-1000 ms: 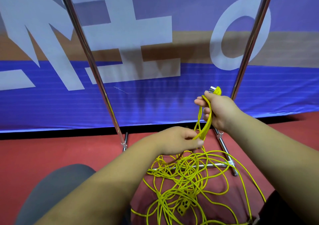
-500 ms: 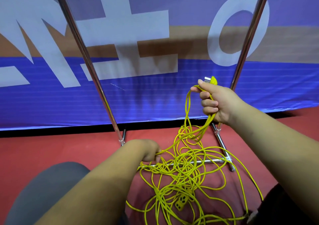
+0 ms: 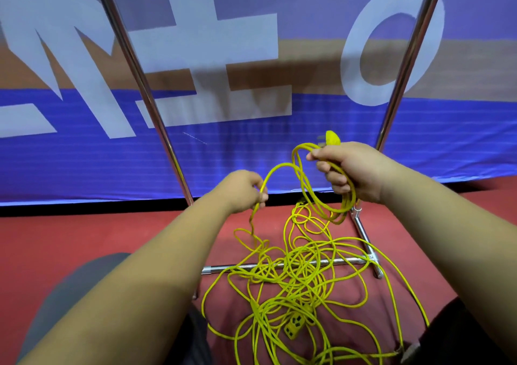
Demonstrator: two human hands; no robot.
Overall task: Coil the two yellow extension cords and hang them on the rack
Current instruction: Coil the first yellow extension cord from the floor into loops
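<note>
Yellow cords [image 3: 295,322] tangled across rack [image 3: 223,269] base, right hand [image 3: 355,171] gripping loops, left hand [image 3: 243,190] pinching one strand, blue banner [image 3: 251,155] behind

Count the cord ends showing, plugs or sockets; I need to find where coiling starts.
2. A plug sticks up from the right hand; a socket block lies in the cord tangle on the floor. Other ends may be hidden in that tangle.
</note>
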